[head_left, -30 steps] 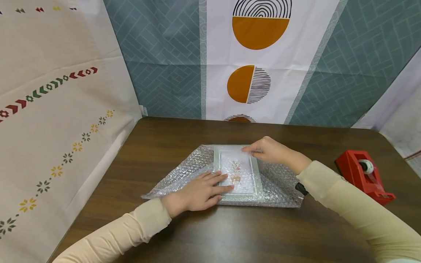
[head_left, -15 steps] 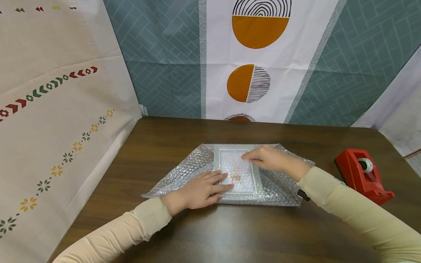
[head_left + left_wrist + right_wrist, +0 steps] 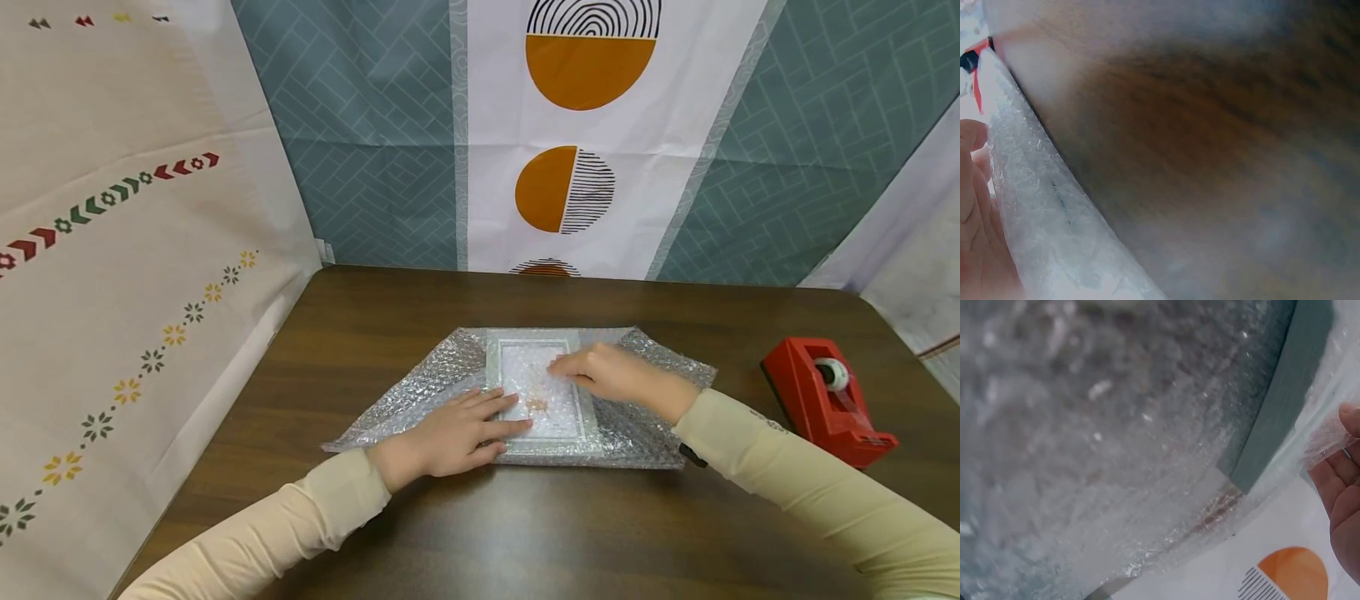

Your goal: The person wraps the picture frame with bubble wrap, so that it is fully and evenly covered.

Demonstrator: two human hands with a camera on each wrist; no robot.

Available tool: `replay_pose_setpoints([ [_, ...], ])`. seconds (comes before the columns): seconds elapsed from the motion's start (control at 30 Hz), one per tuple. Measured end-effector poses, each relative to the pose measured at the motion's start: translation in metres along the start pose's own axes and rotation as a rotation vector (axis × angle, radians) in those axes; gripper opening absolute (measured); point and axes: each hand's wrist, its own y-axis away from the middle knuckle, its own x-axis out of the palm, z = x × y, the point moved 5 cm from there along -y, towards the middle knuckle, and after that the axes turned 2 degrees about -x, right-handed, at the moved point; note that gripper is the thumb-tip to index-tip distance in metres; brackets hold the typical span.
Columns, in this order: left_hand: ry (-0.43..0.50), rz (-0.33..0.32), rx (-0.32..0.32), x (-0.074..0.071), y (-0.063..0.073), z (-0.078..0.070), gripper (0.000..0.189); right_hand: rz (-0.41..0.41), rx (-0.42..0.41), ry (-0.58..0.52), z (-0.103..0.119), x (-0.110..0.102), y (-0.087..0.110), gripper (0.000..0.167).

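A picture frame with a pale green border lies in the middle of a sheet of bubble wrap; part of the sheet covers its face. My left hand rests flat, fingers spread, over the frame's lower left side. With thumb and fingers, my right hand pinches an edge of the wrap above the frame's upper right part. In the right wrist view, film is gathered between the right fingers, and the frame's green edge shows beside them. The left wrist view shows the left hand against the wrap's near edge.
A red tape dispenser with a roll of tape stands on the brown wooden table to the right, beyond the right forearm. Patterned cloths hang along the table's back and left side.
My right hand has come a little nearer to me over the frame, drawing the edge of the bubble wrap with it. The left hand has kept its place.
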Motion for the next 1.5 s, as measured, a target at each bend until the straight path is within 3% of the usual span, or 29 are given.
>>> replay_pose_setpoints([
  [0.4, 0.009, -0.004, -0.001, -0.001, 0.001, 0.000, 0.044, 0.058, 0.065, 0.045, 0.000, 0.014, 0.005, 0.031],
  [0.8, 0.001, 0.005, 0.006, 0.000, -0.002, -0.001, 0.045, 0.095, 0.003, 0.226, 0.007, 0.018, 0.010, 0.035],
  [1.0, -0.013, 0.014, 0.026, -0.006, -0.004, -0.003, 0.046, 0.118, 0.022, 0.216, 0.010, 0.018, 0.011, 0.036],
  [1.27, -0.027, -0.053, 0.040, -0.018, -0.014, -0.006, 0.047, 0.143, 0.034, 0.212, 0.011, 0.020, 0.011, 0.044],
  [1.5, -0.018, -0.010, -0.007, -0.007, -0.025, -0.004, 0.060, 0.175, 0.087, 0.188, 0.011, 0.021, 0.014, 0.047],
])
